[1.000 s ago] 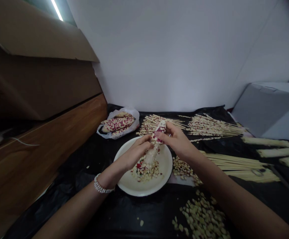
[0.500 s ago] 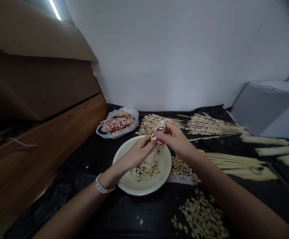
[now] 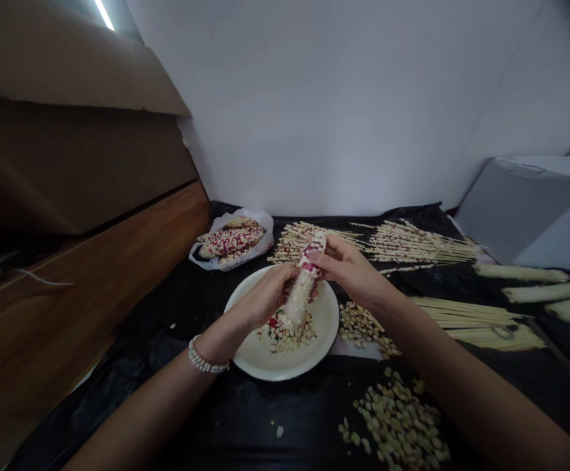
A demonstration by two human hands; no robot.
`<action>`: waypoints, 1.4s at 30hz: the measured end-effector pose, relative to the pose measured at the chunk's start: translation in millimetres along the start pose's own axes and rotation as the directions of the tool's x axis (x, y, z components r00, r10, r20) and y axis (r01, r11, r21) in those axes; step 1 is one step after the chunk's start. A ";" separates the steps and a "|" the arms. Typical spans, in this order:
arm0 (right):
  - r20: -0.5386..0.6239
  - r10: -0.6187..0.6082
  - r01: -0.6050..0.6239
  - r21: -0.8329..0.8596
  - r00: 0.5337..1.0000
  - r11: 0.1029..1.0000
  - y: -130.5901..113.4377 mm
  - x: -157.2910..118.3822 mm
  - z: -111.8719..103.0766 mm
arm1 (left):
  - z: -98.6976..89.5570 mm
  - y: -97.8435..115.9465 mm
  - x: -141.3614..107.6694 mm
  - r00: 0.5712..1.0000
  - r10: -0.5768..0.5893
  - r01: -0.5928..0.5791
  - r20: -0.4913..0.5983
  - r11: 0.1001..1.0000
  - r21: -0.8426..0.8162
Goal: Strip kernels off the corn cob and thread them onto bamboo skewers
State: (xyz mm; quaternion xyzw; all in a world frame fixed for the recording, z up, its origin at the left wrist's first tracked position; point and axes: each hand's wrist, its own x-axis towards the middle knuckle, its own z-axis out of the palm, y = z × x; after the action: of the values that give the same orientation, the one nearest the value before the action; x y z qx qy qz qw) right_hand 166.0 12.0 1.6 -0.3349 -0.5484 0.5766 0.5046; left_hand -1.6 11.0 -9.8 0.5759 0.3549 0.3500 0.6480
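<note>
A corn cob (image 3: 301, 296), bare and pale at its lower end with red and cream kernels at the top, is tilted above a white bowl (image 3: 246, 358). My right hand (image 3: 346, 265) is closed round its upper, kernelled end. My left hand (image 3: 272, 294) has its fingers wrapped against the cob's left side, some of them hidden behind it. Loose kernels (image 3: 289, 340) lie in the bowl beneath the cob.
Speckled cobs (image 3: 231, 241) fill a plastic bag at back left. Kernel-threaded sticks (image 3: 402, 243) lie behind; bare sticks (image 3: 461, 317) and stripped cobs (image 3: 544, 292) are at right. Nearer are loose seeds (image 3: 397, 418). Cardboard (image 3: 79, 157) stands left, a white box (image 3: 530, 209) right.
My left hand has shifted down and slightly left along the cob, and its fingers have curled. More of the bare lower cob shows between my hands.
</note>
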 end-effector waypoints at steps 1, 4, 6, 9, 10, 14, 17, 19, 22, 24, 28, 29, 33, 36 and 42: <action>-0.009 -0.003 0.003 0.000 1.000 1.000 -0.6 0.2 -0.5 | 0.2 0.7 -0.7 1.000 0.008 -0.008 -0.002 1.000 -0.007; -0.030 -0.010 0.010 -0.007 1.000 1.000 -1.5 0.1 -0.9 | 0.0 -0.2 -2.3 0.999 0.029 -0.028 -0.027 0.999 0.025; -0.038 -0.011 0.010 -0.018 0.999 1.000 -1.4 -0.4 -0.3 | -0.5 -1.9 -3.0 0.999 0.044 -0.041 -0.031 0.996 0.080; -0.042 -0.012 0.011 -0.033 0.999 0.999 -1.0 -1.1 1.3 | -1.3 -3.7 -3.1 0.998 0.061 -0.057 -0.026 0.988 0.147; -0.041 -0.012 0.010 -0.037 0.999 0.999 -0.9 -1.2 1.7 | -1.5 -4.0 -3.0 0.997 0.067 -0.062 -0.026 0.984 0.165; -0.036 -0.016 0.014 -0.049 0.999 0.999 -0.8 -1.0 1.7 | -1.3 -3.9 -2.7 0.996 0.092 -0.084 -0.024 0.974 0.211; -0.036 -0.027 0.025 -0.070 0.999 0.997 -0.6 -0.8 0.7 | 0.7 -3.0 -2.7 0.993 0.109 -0.093 -0.048 0.962 0.257; -0.031 -0.045 0.042 -0.095 0.999 0.995 0.0 -0.6 0.6 | 2.1 -2.7 -2.5 0.989 0.132 -0.107 -0.071 0.951 0.289; -0.011 -0.090 0.087 -0.148 0.996 0.985 2.7 -0.1 1.3 | 3.1 -4.1 -2.1 0.973 0.217 -0.169 -0.084 0.908 0.384; 0.001 -0.119 0.117 -0.182 0.993 0.976 5.5 0.5 2.1 | 3.0 -6.1 -1.6 0.957 0.272 -0.192 -0.102 0.857 0.479; 0.004 -0.157 0.154 -0.232 0.988 0.961 8.6 0.8 2.9 | 1.6 -9.1 0.9 0.954 0.275 -0.173 -0.124 0.836 0.520; 0.004 -0.161 0.157 -0.239 0.987 0.958 7.9 0.6 2.8 | 0.8 -8.9 1.6 0.960 0.251 -0.165 -0.121 0.861 0.480; -0.018 -0.116 0.110 -0.197 0.993 0.974 1.8 -0.3 1.6 | -3.9 -3.1 1.8 0.993 0.094 -0.069 -0.074 0.955 0.289; -0.057 -0.083 0.074 -0.154 0.995 0.985 -1.2 -0.1 0.6 | -6.2 4.1 -0.5 0.996 0.033 -0.010 -0.087 0.966 0.259; -0.065 -0.065 0.057 -0.120 0.996 0.991 -2.4 -1.5 0.7 | -3.8 11.8 -2.9 0.994 0.108 -0.110 0.021 0.970 0.215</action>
State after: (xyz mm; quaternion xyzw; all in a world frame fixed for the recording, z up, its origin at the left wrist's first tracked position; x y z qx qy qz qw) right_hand 166.3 10.1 3.8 -0.3670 -0.5740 0.5157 0.5196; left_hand -6.8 11.5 1.8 0.6630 0.3556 0.3419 0.5631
